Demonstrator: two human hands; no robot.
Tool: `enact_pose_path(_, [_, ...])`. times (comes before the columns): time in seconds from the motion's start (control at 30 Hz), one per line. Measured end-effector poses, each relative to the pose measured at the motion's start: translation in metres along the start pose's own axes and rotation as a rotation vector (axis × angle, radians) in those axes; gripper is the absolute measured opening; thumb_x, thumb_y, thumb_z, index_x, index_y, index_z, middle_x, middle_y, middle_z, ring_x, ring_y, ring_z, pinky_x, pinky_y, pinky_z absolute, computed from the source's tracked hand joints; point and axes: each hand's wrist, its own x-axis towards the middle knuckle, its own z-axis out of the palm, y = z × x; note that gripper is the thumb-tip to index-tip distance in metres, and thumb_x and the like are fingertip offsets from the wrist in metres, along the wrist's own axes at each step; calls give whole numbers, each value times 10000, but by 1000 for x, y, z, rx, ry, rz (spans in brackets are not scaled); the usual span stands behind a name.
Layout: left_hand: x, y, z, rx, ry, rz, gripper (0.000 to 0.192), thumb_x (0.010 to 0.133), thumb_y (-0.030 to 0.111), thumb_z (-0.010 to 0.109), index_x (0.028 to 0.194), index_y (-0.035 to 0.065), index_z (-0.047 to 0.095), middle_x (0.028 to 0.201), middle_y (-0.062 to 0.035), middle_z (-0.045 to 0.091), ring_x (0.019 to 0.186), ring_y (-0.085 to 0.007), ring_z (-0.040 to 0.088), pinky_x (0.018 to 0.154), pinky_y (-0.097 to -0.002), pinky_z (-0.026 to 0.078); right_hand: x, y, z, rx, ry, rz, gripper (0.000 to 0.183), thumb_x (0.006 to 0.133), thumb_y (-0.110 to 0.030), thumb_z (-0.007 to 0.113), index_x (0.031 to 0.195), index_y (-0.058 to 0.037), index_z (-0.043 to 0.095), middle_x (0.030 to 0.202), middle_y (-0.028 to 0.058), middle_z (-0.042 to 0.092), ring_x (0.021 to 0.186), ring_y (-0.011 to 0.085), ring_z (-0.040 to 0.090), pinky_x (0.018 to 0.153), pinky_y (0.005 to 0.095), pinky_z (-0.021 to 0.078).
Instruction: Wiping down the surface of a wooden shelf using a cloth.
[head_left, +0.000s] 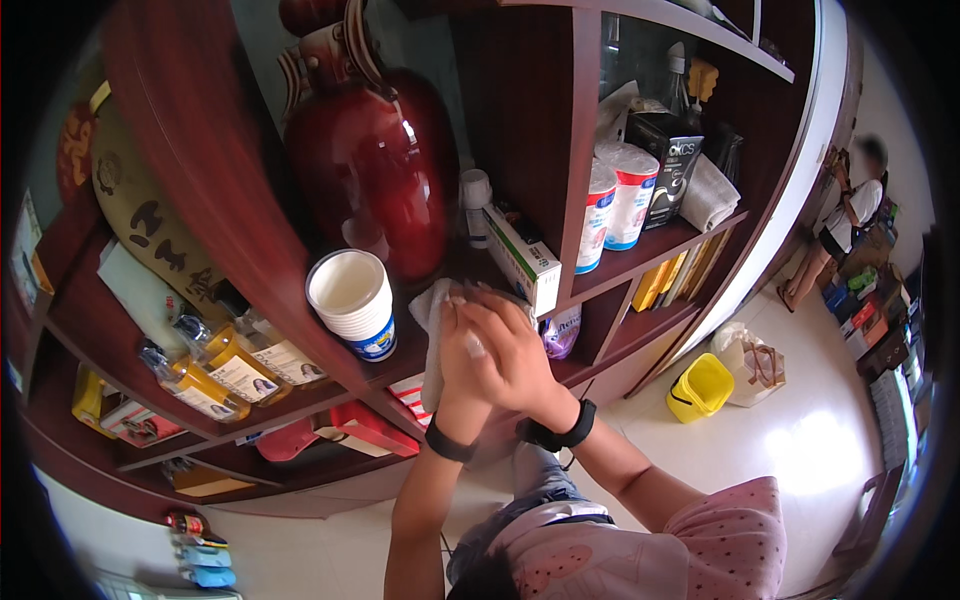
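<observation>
A pale cloth (433, 360) lies under my two hands at the front edge of a dark red-brown wooden shelf. My left hand (461, 352) rests on it, partly covered by my right hand (506, 345), which lies across it. How far the fingers close on the cloth is hidden. Just left of them stands a stack of white paper cups (350, 300). Behind is a large glossy red ceramic vase (375, 165) with handles. To the right lie a white and green box (523, 259) and a white capped bottle (476, 206).
Bottles of amber liquid (240, 367) stand on the left shelf. Wrapped paper rolls (628, 191) and a black box (671, 165) fill the right compartment. A yellow bin (701, 386) and a bag (756, 375) are on the floor. Another person (851, 210) stands far right.
</observation>
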Motion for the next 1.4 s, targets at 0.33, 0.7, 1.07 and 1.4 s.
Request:
enact_pose_path(0.33, [5, -6, 38, -562, 322, -12, 367, 832, 112, 457, 1169, -26, 507, 1176, -197, 524, 1139, -300, 488, 1009, -390, 361, 4, -1, 4, -61, 27, 26, 447, 763, -242, 497, 1158, -38, 548, 1167, 245, 495, 1056, 417, 503, 907, 449, 415])
enact_pose_path(0.7, [-13, 11, 35, -333, 489, -77, 359, 879, 173, 425, 1149, -32, 541, 1190, -195, 548, 1202, -299, 470, 1042, -408, 340, -26, 17, 11, -83, 124, -180, 359, 830, -225, 432, 1089, -37, 596, 1190, 253, 512, 1103, 443, 508, 920, 465, 433])
enact_pose_path(1.07, [-13, 11, 43, -172, 563, -47, 319, 889, 155, 426, 1103, -29, 575, 1106, -168, 599, 1121, -281, 552, 1008, -389, 380, -31, 40, 30, 18, 264, -342, 390, 864, -250, 351, 1073, -30, 597, 1166, 255, 542, 1077, 448, 533, 906, 495, 447])
enact_pose_path(1.4, [-12, 14, 51, -42, 683, -101, 284, 910, 181, 442, 1101, 54, 610, 1109, -47, 629, 1098, -198, 575, 993, -350, 360, -37, 46, 37, 48, 276, -338, 447, 904, -314, 273, 1098, -69, 593, 1166, 261, 540, 1088, 448, 524, 930, 504, 429])
